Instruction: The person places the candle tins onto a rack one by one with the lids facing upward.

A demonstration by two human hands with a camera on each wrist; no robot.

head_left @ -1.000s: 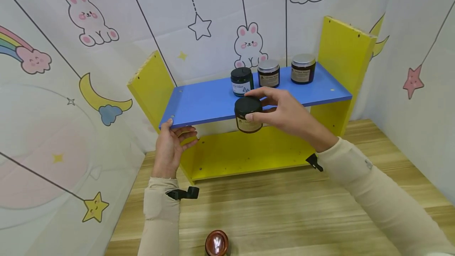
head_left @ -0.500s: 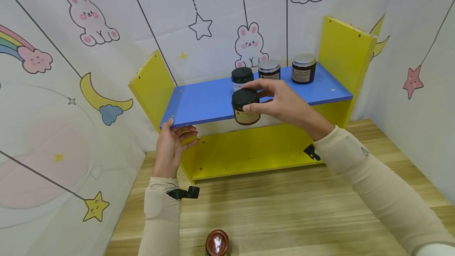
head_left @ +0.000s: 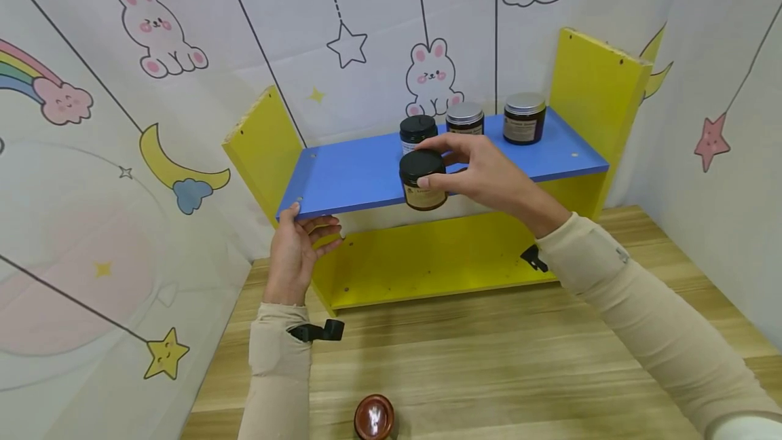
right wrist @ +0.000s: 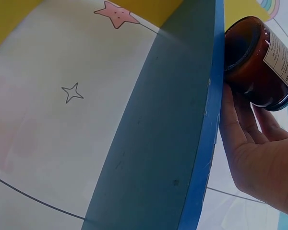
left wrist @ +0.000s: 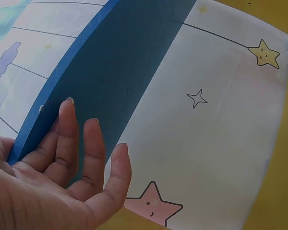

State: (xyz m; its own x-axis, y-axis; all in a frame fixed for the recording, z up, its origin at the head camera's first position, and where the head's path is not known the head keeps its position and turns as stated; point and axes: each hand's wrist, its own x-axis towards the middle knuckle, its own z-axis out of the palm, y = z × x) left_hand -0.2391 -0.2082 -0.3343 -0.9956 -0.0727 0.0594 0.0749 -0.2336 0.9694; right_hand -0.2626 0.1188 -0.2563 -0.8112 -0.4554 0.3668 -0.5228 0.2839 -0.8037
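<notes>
My right hand (head_left: 479,172) grips a brown glass candle jar (head_left: 424,192) with a black lid and pale label, thumb on the near side. In the head view the jar overlaps the front edge of the blue shelf board (head_left: 348,175). The right wrist view shows the amber jar (right wrist: 259,62) tilted in that picture, its base right at the board's edge. My left hand (head_left: 293,250) holds the board's front left corner, thumb on top and fingers below. From the left wrist, the fingers (left wrist: 67,139) show against the underside, the thumb mostly hidden behind the edge.
A black-lidded jar (head_left: 418,131) and two silver-lidded jars (head_left: 466,114) (head_left: 524,119) stand along the board's back. Yellow side panels (head_left: 599,80) rise at both ends. A reddish-brown round object (head_left: 374,417) sits on the wooden table (head_left: 476,358) at the front.
My right hand has raised the candle jar slightly and brought it closer to the shelf board, most of it in the first half second. The left hand has stayed at the board's corner.
</notes>
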